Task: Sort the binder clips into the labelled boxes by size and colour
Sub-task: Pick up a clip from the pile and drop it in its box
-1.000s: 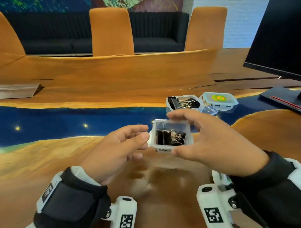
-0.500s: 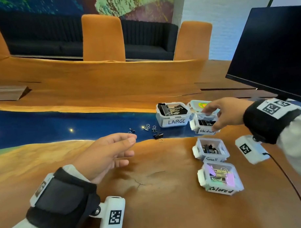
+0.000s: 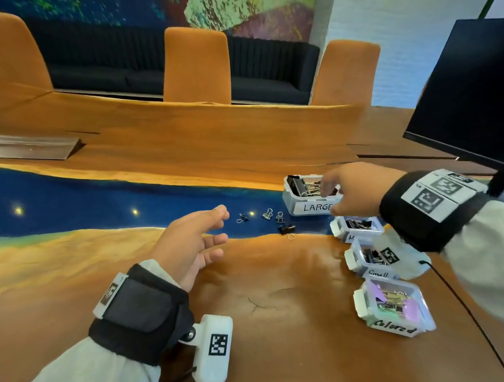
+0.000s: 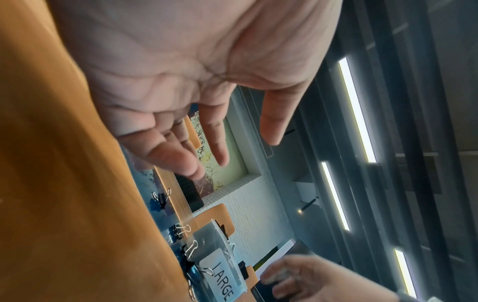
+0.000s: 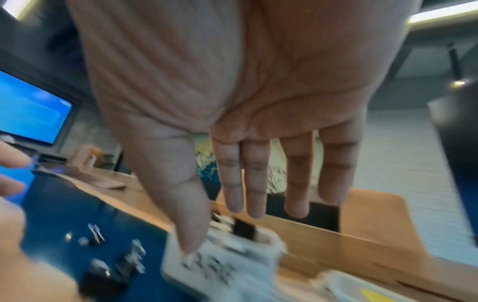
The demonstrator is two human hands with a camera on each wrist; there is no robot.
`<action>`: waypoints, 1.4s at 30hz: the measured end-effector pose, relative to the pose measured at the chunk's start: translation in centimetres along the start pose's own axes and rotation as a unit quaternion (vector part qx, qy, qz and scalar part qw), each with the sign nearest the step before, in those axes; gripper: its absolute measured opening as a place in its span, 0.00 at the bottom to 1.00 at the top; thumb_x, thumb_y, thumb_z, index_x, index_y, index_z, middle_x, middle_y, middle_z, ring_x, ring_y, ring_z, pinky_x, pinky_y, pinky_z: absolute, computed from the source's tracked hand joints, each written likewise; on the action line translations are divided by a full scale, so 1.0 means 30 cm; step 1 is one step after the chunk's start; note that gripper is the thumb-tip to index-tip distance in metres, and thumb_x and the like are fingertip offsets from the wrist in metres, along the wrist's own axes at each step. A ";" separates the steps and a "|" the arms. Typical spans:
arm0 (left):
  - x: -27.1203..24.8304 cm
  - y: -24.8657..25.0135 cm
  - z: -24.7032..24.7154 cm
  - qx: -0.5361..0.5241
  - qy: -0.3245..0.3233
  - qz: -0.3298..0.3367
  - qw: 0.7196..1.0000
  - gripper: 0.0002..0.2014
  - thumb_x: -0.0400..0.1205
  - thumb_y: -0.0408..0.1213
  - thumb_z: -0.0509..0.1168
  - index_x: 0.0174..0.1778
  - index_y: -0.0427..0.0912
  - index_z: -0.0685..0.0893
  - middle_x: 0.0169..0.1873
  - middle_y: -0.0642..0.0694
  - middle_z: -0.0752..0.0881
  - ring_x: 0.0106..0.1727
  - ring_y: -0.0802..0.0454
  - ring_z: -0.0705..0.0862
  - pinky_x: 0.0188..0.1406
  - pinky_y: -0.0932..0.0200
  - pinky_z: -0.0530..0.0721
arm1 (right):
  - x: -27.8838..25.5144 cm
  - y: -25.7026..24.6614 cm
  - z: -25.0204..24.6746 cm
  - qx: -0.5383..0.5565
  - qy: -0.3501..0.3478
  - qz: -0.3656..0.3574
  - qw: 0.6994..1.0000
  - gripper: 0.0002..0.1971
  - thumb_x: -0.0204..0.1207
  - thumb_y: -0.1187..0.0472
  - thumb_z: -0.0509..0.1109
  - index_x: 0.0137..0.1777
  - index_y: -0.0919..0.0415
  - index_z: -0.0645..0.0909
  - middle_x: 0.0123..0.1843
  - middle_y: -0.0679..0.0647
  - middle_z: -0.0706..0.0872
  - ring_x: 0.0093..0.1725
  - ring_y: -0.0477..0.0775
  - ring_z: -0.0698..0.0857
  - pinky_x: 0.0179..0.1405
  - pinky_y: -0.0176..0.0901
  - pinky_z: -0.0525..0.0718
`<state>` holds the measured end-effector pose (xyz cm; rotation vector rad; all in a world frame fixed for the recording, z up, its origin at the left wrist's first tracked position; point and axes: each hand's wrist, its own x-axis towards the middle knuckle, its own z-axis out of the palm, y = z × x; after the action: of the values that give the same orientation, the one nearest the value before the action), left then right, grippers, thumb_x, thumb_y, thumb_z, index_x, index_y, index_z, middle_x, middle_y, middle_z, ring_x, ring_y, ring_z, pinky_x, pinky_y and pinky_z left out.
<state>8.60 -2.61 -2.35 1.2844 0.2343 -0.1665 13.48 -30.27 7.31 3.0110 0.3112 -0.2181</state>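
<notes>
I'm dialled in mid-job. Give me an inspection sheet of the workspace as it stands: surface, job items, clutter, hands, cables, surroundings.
Surface: wooden table with a blue resin strip; small crack in the wood.
Job's things: LARGE box, Medium box, Small box, Colored box, all open, all holding clips. Four loose binder clips lie on the blue strip, left of the LARGE box.
Clutter: nothing seen.
Hands: left hand open, empty, near the loose clips. Right hand open, fingers over the LARGE box.
Cables: thin black cable along the table's right side.
Surroundings: dark monitor, orange chairs, dark sofa.
</notes>
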 end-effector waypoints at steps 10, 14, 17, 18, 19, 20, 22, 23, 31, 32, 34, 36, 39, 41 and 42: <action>0.049 -0.008 -0.042 -0.029 0.071 -0.026 0.997 0.14 0.81 0.49 0.72 0.58 0.47 0.90 0.55 0.45 0.86 0.53 0.48 0.86 0.39 0.55 0.84 | 0.321 -0.433 0.118 0.020 -0.017 -0.045 0.999 0.12 0.77 0.49 0.75 0.48 0.58 0.86 0.44 0.52 0.89 0.44 0.56 0.88 0.40 0.44 0.85; 0.060 -0.009 -0.051 -0.036 0.071 -0.046 0.996 0.15 0.81 0.49 0.73 0.59 0.46 0.90 0.54 0.46 0.86 0.51 0.49 0.85 0.35 0.57 0.84 | 0.405 -0.462 0.201 0.002 -0.026 -0.006 1.000 0.17 0.76 0.45 0.73 0.35 0.57 0.79 0.31 0.50 0.82 0.30 0.54 0.80 0.31 0.43 0.78; 0.059 -0.014 -0.043 -0.042 0.056 -0.059 0.996 0.16 0.80 0.48 0.74 0.60 0.44 0.89 0.52 0.46 0.85 0.48 0.50 0.84 0.33 0.59 0.84 | 0.401 -0.475 0.208 -0.032 -0.036 -0.014 0.999 0.12 0.80 0.51 0.70 0.39 0.57 0.82 0.34 0.51 0.83 0.31 0.53 0.79 0.33 0.43 0.78; 0.057 -0.017 -0.037 -0.042 0.052 -0.061 0.996 0.16 0.80 0.47 0.74 0.61 0.43 0.89 0.52 0.45 0.85 0.48 0.50 0.84 0.33 0.59 0.84 | 0.384 -0.472 0.192 -0.019 -0.040 -0.018 0.999 0.11 0.80 0.51 0.71 0.44 0.58 0.85 0.38 0.51 0.86 0.34 0.54 0.83 0.35 0.43 0.81; 0.054 -0.019 -0.029 -0.044 0.048 -0.059 0.996 0.16 0.80 0.46 0.74 0.61 0.43 0.88 0.52 0.44 0.85 0.48 0.49 0.85 0.34 0.59 0.84 | 0.364 -0.464 0.175 0.015 -0.041 -0.019 0.999 0.11 0.80 0.50 0.72 0.47 0.59 0.86 0.42 0.52 0.90 0.38 0.55 0.86 0.38 0.44 0.85; 0.048 -0.022 -0.019 -0.049 0.043 -0.056 0.996 0.16 0.81 0.45 0.74 0.62 0.42 0.88 0.52 0.44 0.85 0.49 0.49 0.85 0.35 0.58 0.85 | 0.335 -0.452 0.155 0.063 -0.029 -0.023 0.997 0.12 0.79 0.50 0.73 0.48 0.60 0.87 0.44 0.53 0.91 0.42 0.56 0.89 0.42 0.47 0.88; 0.032 -0.025 0.005 -0.070 0.032 -0.044 0.996 0.14 0.82 0.41 0.74 0.61 0.40 0.88 0.52 0.42 0.85 0.50 0.48 0.87 0.37 0.57 0.86 | 0.252 -0.432 0.127 0.180 0.019 -0.033 0.983 0.12 0.77 0.51 0.75 0.42 0.61 0.87 0.41 0.55 0.91 0.42 0.56 0.89 0.45 0.51 0.89; 0.023 -0.026 0.015 -0.082 0.022 -0.035 0.996 0.12 0.82 0.40 0.74 0.58 0.40 0.88 0.51 0.42 0.85 0.50 0.48 0.87 0.38 0.57 0.86 | 0.202 -0.426 0.121 0.238 0.050 -0.035 0.969 0.12 0.77 0.53 0.76 0.37 0.59 0.85 0.38 0.54 0.90 0.39 0.55 0.88 0.42 0.51 0.89; -0.017 -0.049 0.044 -0.020 -0.067 0.004 0.998 0.06 0.82 0.32 0.72 0.52 0.36 0.92 0.44 0.38 0.93 0.46 0.49 0.91 0.42 0.59 0.88 | -0.068 -0.373 0.207 0.455 0.162 -0.009 0.875 0.06 0.74 0.58 0.75 0.35 0.55 0.86 0.33 0.51 0.88 0.35 0.52 0.88 0.43 0.54 0.89; -0.019 -0.049 0.045 -0.009 -0.072 0.005 0.997 0.06 0.82 0.31 0.72 0.52 0.36 0.92 0.43 0.38 0.93 0.45 0.49 0.91 0.41 0.59 0.88 | -0.076 -0.365 0.221 0.474 0.163 -0.009 0.865 0.07 0.74 0.57 0.76 0.35 0.55 0.86 0.33 0.52 0.88 0.36 0.54 0.88 0.44 0.57 0.90; -0.021 -0.052 0.045 0.022 -0.083 0.009 0.996 0.07 0.83 0.29 0.70 0.53 0.37 0.92 0.42 0.38 0.92 0.44 0.50 0.90 0.39 0.60 0.87 | -0.085 -0.351 0.245 0.512 0.154 -0.010 0.845 0.07 0.75 0.56 0.77 0.37 0.55 0.87 0.33 0.53 0.89 0.36 0.54 0.89 0.45 0.59 0.91; -0.019 -0.054 0.043 0.058 -0.089 0.016 0.994 0.08 0.84 0.28 0.69 0.53 0.39 0.92 0.42 0.41 0.93 0.43 0.51 0.89 0.38 0.59 0.86 | -0.090 -0.342 0.259 0.546 0.142 -0.015 0.826 0.06 0.76 0.58 0.78 0.38 0.56 0.87 0.34 0.54 0.90 0.37 0.55 0.90 0.45 0.57 0.92; -0.019 -0.051 0.041 0.087 -0.099 0.025 0.991 0.09 0.84 0.26 0.68 0.54 0.38 0.92 0.42 0.42 0.92 0.41 0.54 0.87 0.41 0.59 0.85 | -0.093 -0.336 0.268 0.595 0.117 -0.023 0.795 0.05 0.75 0.61 0.79 0.39 0.60 0.87 0.33 0.56 0.91 0.34 0.54 0.90 0.42 0.50 0.92; -0.023 -0.044 0.040 0.075 -0.112 0.023 0.991 0.08 0.84 0.24 0.67 0.53 0.36 0.91 0.41 0.41 0.91 0.40 0.54 0.87 0.43 0.59 0.86 | -0.097 -0.333 0.270 0.635 0.092 -0.024 0.767 0.05 0.75 0.62 0.79 0.39 0.60 0.87 0.32 0.57 0.90 0.33 0.53 0.89 0.39 0.46 0.89; -0.025 -0.040 0.038 0.070 -0.117 0.021 0.990 0.08 0.83 0.24 0.67 0.52 0.36 0.91 0.41 0.40 0.91 0.40 0.54 0.87 0.44 0.59 0.87 | -0.098 -0.331 0.271 0.654 0.081 -0.025 0.752 0.05 0.75 0.62 0.79 0.39 0.60 0.88 0.32 0.57 0.90 0.34 0.53 0.89 0.39 0.46 0.88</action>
<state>7.66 -4.05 -2.95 1.3951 -0.0060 -0.2989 7.48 -22.15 -1.14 4.4538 0.3357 -0.2398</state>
